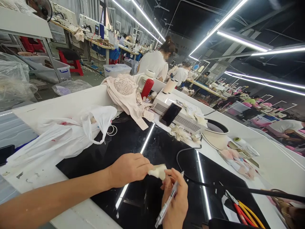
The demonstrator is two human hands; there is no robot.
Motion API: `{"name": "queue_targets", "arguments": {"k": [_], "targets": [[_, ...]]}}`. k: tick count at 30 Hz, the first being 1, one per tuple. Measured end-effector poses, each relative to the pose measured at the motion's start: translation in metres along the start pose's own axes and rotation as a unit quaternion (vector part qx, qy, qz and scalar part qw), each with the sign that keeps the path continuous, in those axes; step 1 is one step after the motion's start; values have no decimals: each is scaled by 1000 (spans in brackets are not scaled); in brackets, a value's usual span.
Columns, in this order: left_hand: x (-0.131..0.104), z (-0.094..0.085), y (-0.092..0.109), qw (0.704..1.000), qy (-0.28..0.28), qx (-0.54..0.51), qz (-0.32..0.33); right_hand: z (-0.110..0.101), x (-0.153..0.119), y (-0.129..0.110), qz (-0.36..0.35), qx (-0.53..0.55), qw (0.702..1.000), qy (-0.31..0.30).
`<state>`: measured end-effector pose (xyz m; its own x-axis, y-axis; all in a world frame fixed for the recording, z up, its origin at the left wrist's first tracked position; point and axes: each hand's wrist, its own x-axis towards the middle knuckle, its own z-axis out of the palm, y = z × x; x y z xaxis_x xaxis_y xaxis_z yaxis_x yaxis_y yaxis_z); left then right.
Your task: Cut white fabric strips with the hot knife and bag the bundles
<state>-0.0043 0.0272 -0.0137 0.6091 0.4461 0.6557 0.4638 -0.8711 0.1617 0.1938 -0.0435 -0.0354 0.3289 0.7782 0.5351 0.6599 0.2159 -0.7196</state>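
Observation:
A small cream piece of fabric [157, 171] is stretched between my two hands, above the glossy black tabletop [152, 149]. The fingers of my left hand [130, 170] are closed on its left end. My right hand [177, 198] pinches the opposite end with its fingertips. A clear-barrelled pen [168, 201] also rests in that right hand, slanting from the fingers down to the lower left. Whether any marks are on the fabric I cannot tell.
A white plastic bag [71, 133] lies to the left, beige lace garments [124, 95] behind. A phone [170, 114] leans against a white vented machine [181, 117]. Pliers with red and yellow handles [240, 206] lie at the right, near a black cable [181, 165].

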Motion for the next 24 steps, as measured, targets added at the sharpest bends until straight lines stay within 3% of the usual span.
{"name": "queue_targets", "arguments": {"k": [2,5,15,18,24], "targets": [[-1,1,1,998,7,22,55,-1,3,0,-2,10,1000,10],[-2,3,4,997,-27,-17,68,-6,9,-6,-1,-6,999,43],[-9,5,1,990,-110,-87,-11,-9,15,-3,-143,-173,973,59],[-9,4,0,986,-128,-101,-32,-8,11,2,-224,-213,950,47],[-2,0,0,961,-108,-189,-171,-2,5,-2,-336,-257,905,50]]}}
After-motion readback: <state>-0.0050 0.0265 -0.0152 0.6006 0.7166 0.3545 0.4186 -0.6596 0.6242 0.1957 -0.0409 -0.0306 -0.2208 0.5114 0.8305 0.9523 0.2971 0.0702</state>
